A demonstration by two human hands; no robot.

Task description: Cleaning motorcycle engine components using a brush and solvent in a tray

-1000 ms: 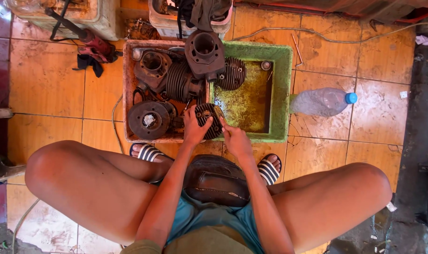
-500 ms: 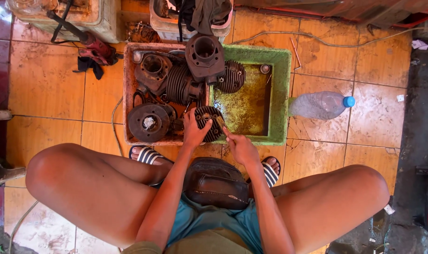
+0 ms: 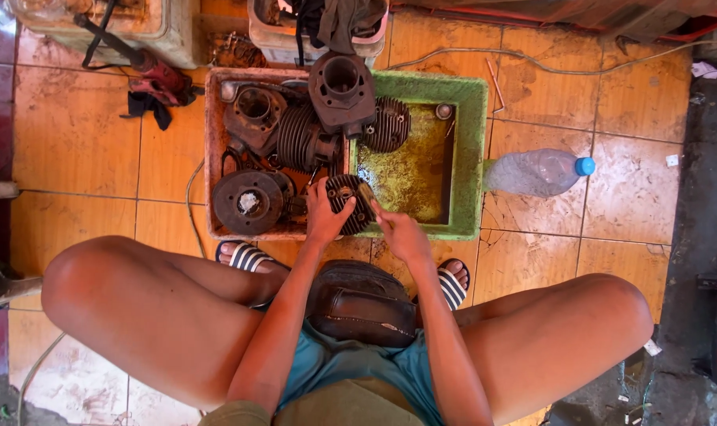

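Note:
I squat over two trays on a tiled floor. My left hand [image 3: 324, 214] grips a dark finned engine part [image 3: 352, 201] at the near edge where the trays meet. My right hand [image 3: 400, 234] is closed on a small brush [image 3: 368, 194] whose tip touches that part. The green tray [image 3: 473, 158] holds murky yellowish liquid. The reddish tray [image 3: 212, 142] is piled with greasy engine pieces: a finned cylinder [image 3: 305, 138], a dark cylinder block [image 3: 342, 91] and a round disc-like part [image 3: 248, 202].
A clear plastic bottle with a blue cap [image 3: 540, 171] lies right of the green tray. A red tool [image 3: 165, 79] and a black rag [image 3: 149, 106] lie at the far left. Boxes stand along the far wall. My knees flank a dark waist bag [image 3: 358, 304].
My right hand with the brush has shifted slightly along the finned part. My left hand keeps holding the part in the same place.

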